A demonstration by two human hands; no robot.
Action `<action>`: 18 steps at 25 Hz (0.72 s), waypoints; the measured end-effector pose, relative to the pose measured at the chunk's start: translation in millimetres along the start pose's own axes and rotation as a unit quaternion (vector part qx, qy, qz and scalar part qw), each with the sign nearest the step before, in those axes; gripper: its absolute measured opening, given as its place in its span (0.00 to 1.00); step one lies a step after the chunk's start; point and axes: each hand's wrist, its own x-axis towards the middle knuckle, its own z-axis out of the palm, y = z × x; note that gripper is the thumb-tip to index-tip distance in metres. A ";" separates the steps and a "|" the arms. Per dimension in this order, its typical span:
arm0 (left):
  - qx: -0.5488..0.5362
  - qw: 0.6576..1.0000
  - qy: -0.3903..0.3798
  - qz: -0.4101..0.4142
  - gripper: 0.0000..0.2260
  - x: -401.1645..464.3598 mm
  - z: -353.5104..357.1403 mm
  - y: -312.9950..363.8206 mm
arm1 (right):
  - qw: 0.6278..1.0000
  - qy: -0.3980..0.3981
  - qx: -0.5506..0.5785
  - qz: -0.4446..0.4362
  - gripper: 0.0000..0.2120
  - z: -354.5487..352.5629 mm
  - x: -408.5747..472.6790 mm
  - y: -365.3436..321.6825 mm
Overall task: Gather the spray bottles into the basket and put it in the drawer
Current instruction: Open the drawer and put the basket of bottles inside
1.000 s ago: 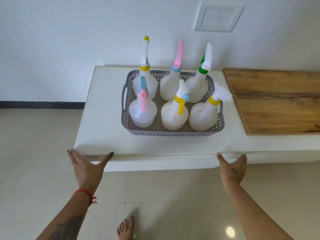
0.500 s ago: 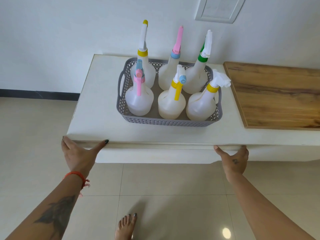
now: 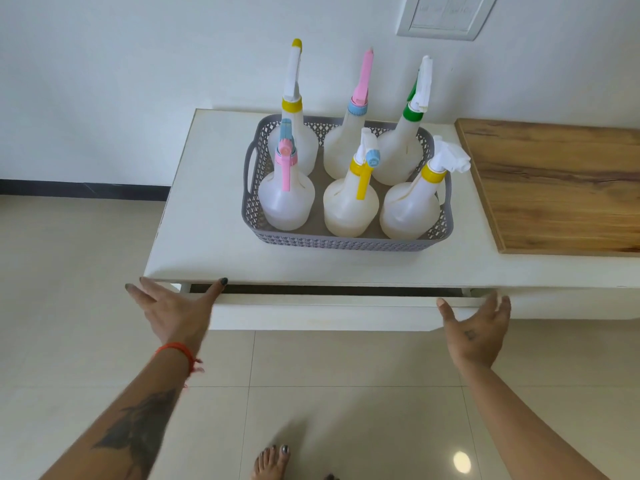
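While six white plastic spray bottles (image 3: 350,199) stand in grey lattice plastic basket (image 3: 346,241), left hand (image 3: 176,308) and right hand (image 3: 476,332), fingers spread, grip white drawer front (image 3: 325,311), slightly ajar.

Six spray bottles (image 3: 349,206), all standing in the basket: three in the far row, three in the near row. One grey basket (image 3: 339,242). One white counter (image 3: 207,220). One wooden board (image 3: 554,185) lying on the counter at right. One drawer (image 3: 322,311), open a crack. One wall plate (image 3: 445,15) on the far wall. Two hands: left hand (image 3: 173,310), right hand (image 3: 474,330). One bare foot (image 3: 272,462) on the floor, the toes of another just showing.
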 end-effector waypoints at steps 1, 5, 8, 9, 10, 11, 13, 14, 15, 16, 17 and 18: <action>0.035 0.995 0.030 0.088 0.42 -15.1 4.2 4.0 | 0.991 0.028 -0.029 -0.125 0.34 3.6 -12.6 -10.1; 0.177 0.892 -0.104 0.402 0.22 -89.7 46.2 23.6 | 0.905 -0.080 -0.039 -0.416 0.16 40.2 -64.9 -58.9; 0.276 0.868 -0.165 0.378 0.28 -103.8 70.9 28.2 | 0.899 -0.102 -0.077 -0.418 0.15 57.3 -77.2 -76.9; 0.284 0.870 -0.169 0.367 0.29 -104.1 74.2 28.8 | 0.903 -0.094 -0.087 -0.411 0.15 59.6 -78.1 -78.3; 0.280 0.874 -0.171 0.358 0.29 -105.7 75.3 28.9 | 0.905 -0.087 -0.093 -0.406 0.14 60.6 -79.9 -78.2; 0.273 0.878 -0.173 0.353 0.29 -108.0 74.4 28.4 | 0.906 -0.080 -0.096 -0.404 0.14 60.8 -81.9 -77.4; 0.269 0.881 -0.177 0.347 0.29 -113.8 71.2 25.8 | 0.909 -0.075 -0.093 -0.399 0.13 59.6 -88.0 -76.0; 0.270 0.880 -0.178 0.348 0.29 -117.1 70.2 23.3 | 0.912 -0.076 -0.091 -0.394 0.12 58.7 -91.3 -74.4; 0.273 0.878 -0.180 0.349 0.29 -120.6 68.9 20.0 | 0.914 -0.077 -0.090 -0.389 0.12 57.7 -95.0 -72.0; 0.273 0.878 -0.181 0.350 0.29 -123.6 67.7 16.1 | 0.915 -0.077 -0.089 -0.386 0.12 56.8 -98.8 -68.9; 0.271 0.878 -0.184 0.349 0.29 -127.4 65.7 11.8 | 0.916 -0.080 -0.086 -0.384 0.12 55.7 -103.1 -65.3; 0.267 0.879 -0.186 0.348 0.29 -131.9 63.7 7.0 | 0.917 -0.082 -0.083 -0.382 0.12 54.0 -108.2 -61.1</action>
